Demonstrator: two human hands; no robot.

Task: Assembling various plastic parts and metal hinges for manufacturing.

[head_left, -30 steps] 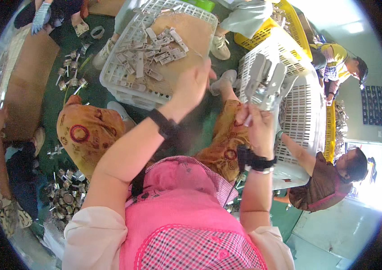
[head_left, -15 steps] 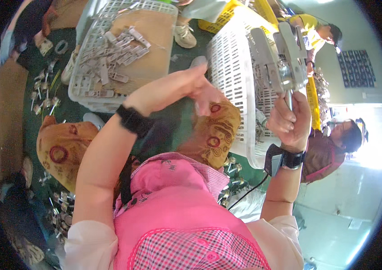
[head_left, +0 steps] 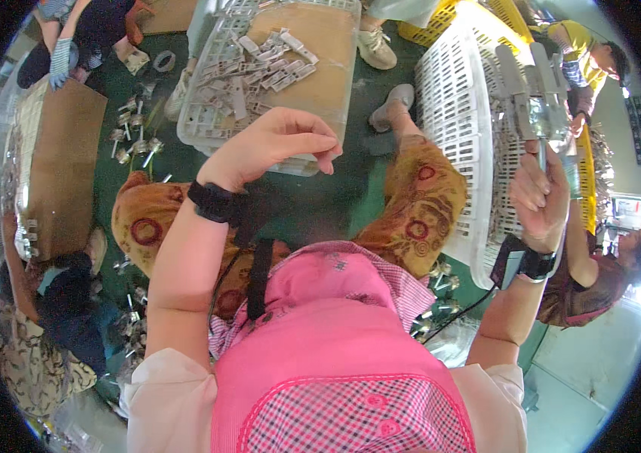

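Grey metal parts [head_left: 533, 90], a small bundle of flat pieces, sit upright in the right hand [head_left: 541, 198], which is closed around their lower ends; they are held up in front of the tall white crate [head_left: 460, 113] at the person's right. A second ago both hands met close together over the lap; now the right has swung out and up with the bundle. The left hand [head_left: 275, 143] has parted from it and hangs loosely curled, holding nothing, above the near rim of the shallow white crate [head_left: 207, 121]. So the bundle has passed to one hand alone.

Floor: dark green [head_left: 313, 204], with loose metal pieces [head_left: 133, 128] scattered beside a cardboard sheet [head_left: 60, 166]. More grey parts lie inside the shallow crate. Yellow crates [head_left: 452, 15] stand behind. Other people sit around the edges.
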